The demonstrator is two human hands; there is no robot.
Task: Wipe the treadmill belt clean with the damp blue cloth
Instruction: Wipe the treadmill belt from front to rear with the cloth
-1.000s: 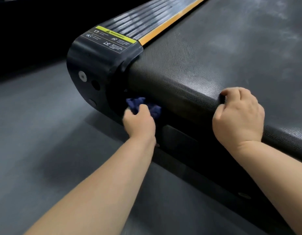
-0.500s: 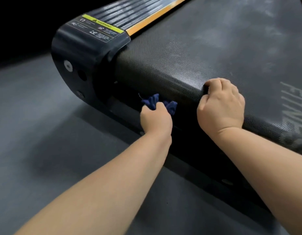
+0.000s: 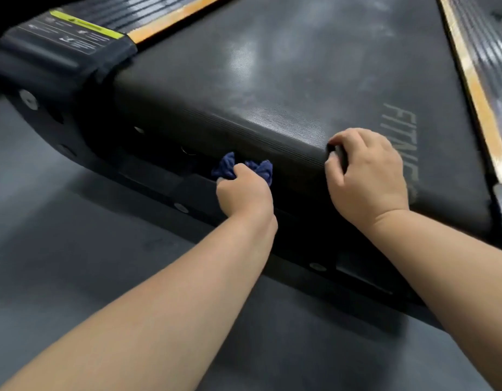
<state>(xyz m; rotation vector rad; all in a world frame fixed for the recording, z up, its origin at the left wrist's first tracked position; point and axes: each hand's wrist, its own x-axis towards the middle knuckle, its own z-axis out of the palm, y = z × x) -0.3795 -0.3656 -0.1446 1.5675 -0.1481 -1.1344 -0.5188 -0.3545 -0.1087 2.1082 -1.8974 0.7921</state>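
The left hand's [image 3: 244, 194] fingers [image 3: 236, 171] are curled tight around a crumpled dark blue cloth [image 3: 261, 168], holding it against the underside of the rounded rear end of the black textured treadmill belt [image 3: 272, 66]. Just to its right, the right hand's [image 3: 368, 176] fingers [image 3: 346, 137] are curled, tips and thumb on that same rounded end; whether they pinch it I cannot tell. Below lies a grey floor [image 3: 74, 249].

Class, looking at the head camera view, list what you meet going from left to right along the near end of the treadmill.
Black end cap → left hand gripping the blue cloth → right hand gripping the treadmill belt → orange side strip.
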